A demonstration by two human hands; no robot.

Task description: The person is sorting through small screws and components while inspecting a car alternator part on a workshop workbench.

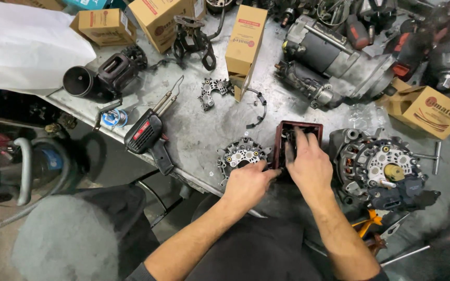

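Observation:
My left hand [246, 182] grips the near left corner of a small dark red open box [298, 130] on the grey metal bench. My right hand [308, 161] lies over the box with its fingers reaching inside; what they touch is hidden. Just left of my left hand rests a round rectifier plate [239, 155]. To the right of the box sits an alternator [378, 166] with its rear face up.
A black soldering gun [147, 136] lies at the bench's left edge beside a solder spool [114, 118]. Cardboard boxes [246, 39] stand at the back, another cardboard box [427, 110] at right. A large starter motor [334, 57] lies behind. An orange-handled tool [368, 224] is near my right forearm.

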